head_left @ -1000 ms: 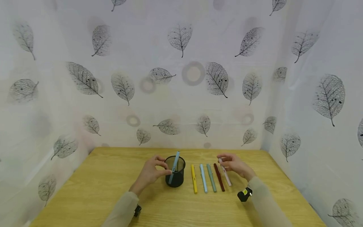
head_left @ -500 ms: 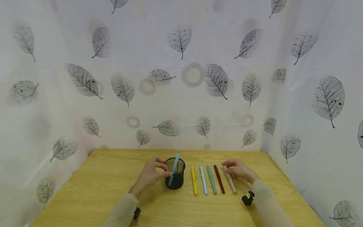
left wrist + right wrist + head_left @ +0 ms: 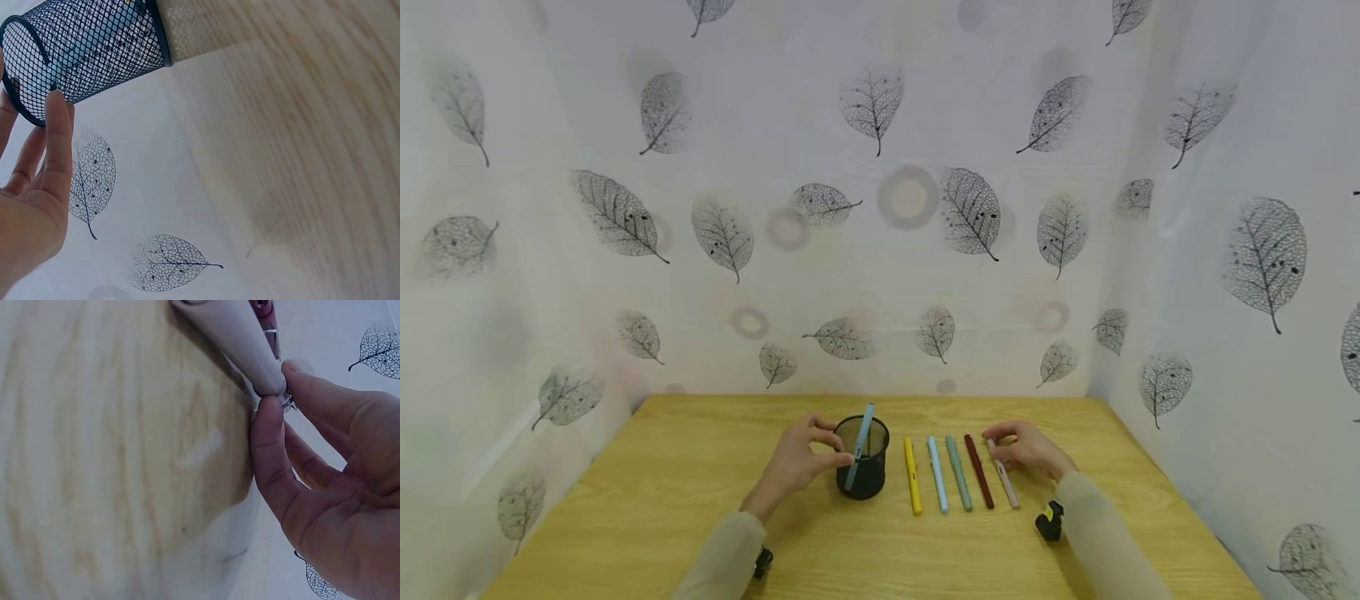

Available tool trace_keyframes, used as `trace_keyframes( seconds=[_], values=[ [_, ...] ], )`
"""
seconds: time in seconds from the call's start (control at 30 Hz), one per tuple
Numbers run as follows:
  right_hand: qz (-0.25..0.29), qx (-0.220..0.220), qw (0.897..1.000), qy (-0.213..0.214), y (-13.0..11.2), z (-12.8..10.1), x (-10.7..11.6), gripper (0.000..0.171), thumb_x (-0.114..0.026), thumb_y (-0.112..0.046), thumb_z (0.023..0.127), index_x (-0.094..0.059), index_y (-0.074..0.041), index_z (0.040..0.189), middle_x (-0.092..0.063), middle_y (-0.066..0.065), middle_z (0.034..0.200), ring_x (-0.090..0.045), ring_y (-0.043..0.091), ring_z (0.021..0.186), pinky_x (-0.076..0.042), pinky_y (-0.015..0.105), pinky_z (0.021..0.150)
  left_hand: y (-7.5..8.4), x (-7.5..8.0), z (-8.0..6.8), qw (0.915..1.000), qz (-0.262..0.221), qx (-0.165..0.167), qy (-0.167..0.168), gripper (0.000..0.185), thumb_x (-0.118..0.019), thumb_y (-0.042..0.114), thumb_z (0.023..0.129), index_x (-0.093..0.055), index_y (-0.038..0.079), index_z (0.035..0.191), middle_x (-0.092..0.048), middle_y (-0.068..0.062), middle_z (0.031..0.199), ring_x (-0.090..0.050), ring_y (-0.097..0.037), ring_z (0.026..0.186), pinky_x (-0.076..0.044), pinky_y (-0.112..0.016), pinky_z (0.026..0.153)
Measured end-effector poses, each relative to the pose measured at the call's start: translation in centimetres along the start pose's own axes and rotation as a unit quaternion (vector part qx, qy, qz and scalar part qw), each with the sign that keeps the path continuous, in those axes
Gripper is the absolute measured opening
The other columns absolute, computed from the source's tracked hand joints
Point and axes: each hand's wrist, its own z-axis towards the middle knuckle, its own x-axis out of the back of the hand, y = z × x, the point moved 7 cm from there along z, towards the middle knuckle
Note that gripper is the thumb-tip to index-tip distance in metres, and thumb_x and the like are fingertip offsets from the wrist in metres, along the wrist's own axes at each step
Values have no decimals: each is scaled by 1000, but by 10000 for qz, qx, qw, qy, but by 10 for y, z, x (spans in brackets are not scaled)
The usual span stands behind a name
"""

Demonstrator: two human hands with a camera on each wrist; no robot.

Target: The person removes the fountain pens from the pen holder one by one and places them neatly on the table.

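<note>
My left hand (image 3: 801, 454) grips the rim of a black mesh pen holder (image 3: 869, 481), thumb at the near side, fingers at the back. A light blue pen (image 3: 866, 423) leans upright inside it, its top above the rim. In the left wrist view the fingertips meet the rim of the mesh holder (image 3: 112, 47). At the right end of a row of pens, my right hand (image 3: 1032, 450) pinches the far end of a pale pink pen (image 3: 1006, 483). The right wrist view shows thumb and forefinger on the end of this pen (image 3: 234, 340), close over the table.
Between the holder and the pink pen lie a yellow pen (image 3: 912, 477), a pale blue pen (image 3: 937, 475), a grey-green pen (image 3: 958, 473) and a dark red pen (image 3: 978, 472), side by side. The wooden table (image 3: 865, 558) ends at a leaf-patterned curtain (image 3: 880, 267).
The right hand has moved the pink pen rightward and toward the near edge, away from the dark red pen, then slightly back left. The left hand stays at the holder.
</note>
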Motion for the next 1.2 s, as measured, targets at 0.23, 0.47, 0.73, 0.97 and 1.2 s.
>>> trace_keyframes(
  seconds=[0.23, 0.47, 0.73, 0.97, 1.2],
  values=[
    [-75, 60, 9999, -67, -4, -2, -3, 36, -62, 0, 93, -57, 9, 128, -58, 27, 121, -65, 19, 85, -57, 33, 71, 1, 0, -1, 10000, -59, 25, -8, 15, -86, 30, 73, -72, 29, 73, -63, -9, 115, -56, -29, 115, -44, -55, 100],
    [-52, 10, 10000, -31, -2, -3, -4, 36, -60, 0, 94, -57, 9, 128, -59, 27, 122, -65, 19, 86, -57, 34, 71, 0, 0, -3, 10000, -20, 8, 8, 15, -87, 30, 73, -71, 28, 72, -63, -4, 111, -57, -26, 113, -45, -52, 98],
    [148, -39, 9999, 71, -1, -4, -1, 38, -57, -1, 97, -54, 9, 133, -51, 32, 131, -66, 22, 88, -58, 35, 73, 1, 1, -2, 10000, 7, -2, 77, 16, -87, 30, 72, -71, 30, 71, -63, 2, 110, -57, -25, 114, -45, -51, 98],
    [147, 1, 9998, 92, 0, 0, 3, 38, -58, -2, 96, -54, 9, 132, -51, 33, 131, -66, 21, 89, -58, 35, 74, 2, 1, 0, 9999, 25, -66, 103, 16, -86, 33, 74, -71, 29, 72, -63, -2, 112, -57, -26, 114, -45, -52, 98],
    [234, 22, 9997, 90, -3, -2, 0, 41, -60, -5, 96, -51, 11, 133, -49, 34, 134, -66, 24, 94, -58, 38, 77, 1, 2, 0, 9999, 3, -100, 13, 15, -85, 33, 75, -71, 29, 72, -62, -7, 112, -56, -27, 114, -44, -53, 99]
  ],
)
